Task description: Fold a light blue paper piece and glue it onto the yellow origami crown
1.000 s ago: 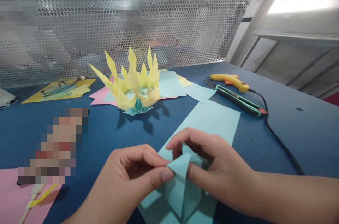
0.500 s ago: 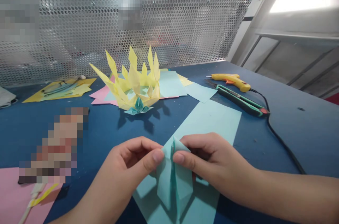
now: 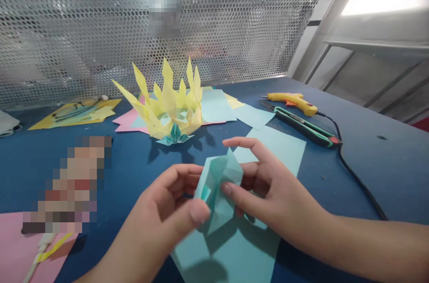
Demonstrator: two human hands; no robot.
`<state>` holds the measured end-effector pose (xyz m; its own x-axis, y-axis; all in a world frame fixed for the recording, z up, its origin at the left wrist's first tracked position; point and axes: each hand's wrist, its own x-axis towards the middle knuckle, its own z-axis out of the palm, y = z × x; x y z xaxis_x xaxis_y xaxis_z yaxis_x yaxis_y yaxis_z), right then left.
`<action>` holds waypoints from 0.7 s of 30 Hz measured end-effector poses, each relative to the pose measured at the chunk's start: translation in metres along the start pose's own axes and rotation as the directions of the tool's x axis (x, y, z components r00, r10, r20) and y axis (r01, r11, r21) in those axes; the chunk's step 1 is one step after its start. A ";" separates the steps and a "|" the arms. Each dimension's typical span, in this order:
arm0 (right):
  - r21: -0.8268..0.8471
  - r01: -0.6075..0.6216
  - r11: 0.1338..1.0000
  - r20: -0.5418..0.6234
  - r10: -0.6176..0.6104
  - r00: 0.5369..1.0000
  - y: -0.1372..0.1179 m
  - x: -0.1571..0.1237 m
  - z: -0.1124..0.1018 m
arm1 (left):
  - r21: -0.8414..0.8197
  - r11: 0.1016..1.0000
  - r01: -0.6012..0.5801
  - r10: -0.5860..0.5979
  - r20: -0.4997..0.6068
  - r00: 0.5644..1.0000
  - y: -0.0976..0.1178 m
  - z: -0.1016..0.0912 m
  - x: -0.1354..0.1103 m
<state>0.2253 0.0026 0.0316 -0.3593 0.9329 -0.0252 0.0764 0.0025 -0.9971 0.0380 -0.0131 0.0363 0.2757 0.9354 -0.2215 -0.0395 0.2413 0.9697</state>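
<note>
Between my two hands is a folded piece of light blue origami paper (image 3: 221, 185), held up over a flat light blue sheet (image 3: 248, 247). My left hand (image 3: 174, 202) pinches its left side, thumb in front and fingers behind. On the right side, my right hand (image 3: 264, 185) grips it with the thumb on the front; its index finger is lifted and reaches past the paper's top. The fingertips behind the paper are hidden. Beyond my hands stands a yellow paper crown (image 3: 174, 100) with tall points and a teal paper flower (image 3: 176, 135) on its front.
A yellow glue gun (image 3: 291, 101) and a green-and-black utility knife (image 3: 304, 126) lie at the right, with a black cord (image 3: 358, 185). At the left are a pixelated object (image 3: 67, 185), a white cable (image 3: 36, 254) and pink paper (image 3: 13, 247). A perforated metal panel (image 3: 217, 19) closes the back.
The folded paper has been turned and opened up, its shape now wider and shorter. My right index finger has lifted off it, and my left thumb has moved lower.
</note>
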 end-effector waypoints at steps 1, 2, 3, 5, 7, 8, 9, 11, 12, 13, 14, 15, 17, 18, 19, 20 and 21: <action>0.013 -0.018 1.000 0.009 0.017 1.000 0.000 0.001 0.000 | 0.040 0.999 -0.007 0.006 0.030 1.000 -0.001 0.000 0.000; 0.031 -0.031 0.999 0.027 0.030 0.999 0.000 0.001 -0.001 | 0.088 0.996 -0.004 0.000 0.051 0.999 -0.002 0.000 0.000; 0.050 -0.039 0.998 0.052 0.036 0.998 0.000 0.001 -0.001 | 0.136 0.991 0.002 -0.010 0.057 0.998 -0.002 0.000 0.000; 0.068 -0.046 0.997 0.088 0.040 0.995 0.001 0.000 -0.002 | 0.208 0.978 0.002 -0.011 0.046 0.999 -0.002 0.000 -0.001; 0.039 -0.061 0.997 0.088 0.057 0.994 0.002 -0.001 -0.002 | 0.252 0.968 0.000 -0.014 0.053 0.999 -0.001 0.001 -0.002; 0.003 -0.067 0.998 0.077 0.066 0.995 0.002 -0.001 -0.002 | 0.265 0.964 -0.007 -0.013 0.072 0.997 -0.001 0.002 -0.003; -0.039 -0.069 0.997 0.065 0.071 0.995 0.003 -0.002 -0.002 | 0.277 0.961 -0.015 -0.009 0.084 0.996 0.000 0.003 -0.003; -0.098 -0.052 0.994 0.046 0.057 0.997 0.002 -0.002 -0.002 | 0.302 0.952 -0.050 0.023 0.093 0.995 -0.001 0.006 -0.005; -0.107 -0.046 0.993 0.038 0.050 0.998 0.002 -0.001 -0.002 | 0.314 0.947 -0.068 0.045 0.080 0.996 -0.002 0.007 -0.006; -0.104 -0.046 0.993 0.031 0.050 0.998 0.001 -0.001 -0.002 | 0.324 0.943 -0.079 0.064 0.055 0.996 -0.003 0.008 -0.006; -0.098 -0.056 0.994 0.022 0.058 0.998 0.001 0.000 -0.002 | 0.327 0.942 -0.080 0.074 0.029 0.997 -0.003 0.008 -0.007; -0.090 -0.069 0.994 0.018 0.071 0.997 0.000 0.000 -0.001 | 0.323 0.943 -0.073 0.076 0.004 0.997 -0.004 0.009 -0.007; -0.077 -0.083 0.994 0.021 0.085 0.996 -0.001 0.001 -0.001 | 0.314 0.948 -0.060 0.063 0.000 0.998 -0.004 0.009 -0.007; -0.073 -0.078 0.994 0.027 0.080 0.996 -0.001 0.001 -0.001 | 0.318 0.946 -0.062 0.056 0.028 0.998 -0.003 0.009 -0.007; -0.067 -0.076 0.995 0.035 0.078 0.996 -0.001 0.001 -0.001 | 0.327 0.942 -0.076 0.056 0.069 0.996 -0.002 0.009 -0.007; -0.067 -0.077 0.995 0.043 0.080 0.996 -0.001 0.001 -0.001 | 0.339 0.936 -0.097 0.065 0.106 0.992 -0.002 0.010 -0.007; -0.075 -0.083 0.994 0.044 0.086 0.995 -0.002 0.000 -0.001 | 0.353 0.928 -0.124 0.085 0.124 0.989 -0.002 0.010 -0.007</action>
<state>0.2259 0.0030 0.0333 -0.3915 0.9131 -0.1139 0.1749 -0.0477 -0.9834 0.0454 -0.0229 0.0368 0.3885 0.9131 -0.1239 0.2680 0.0167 0.9633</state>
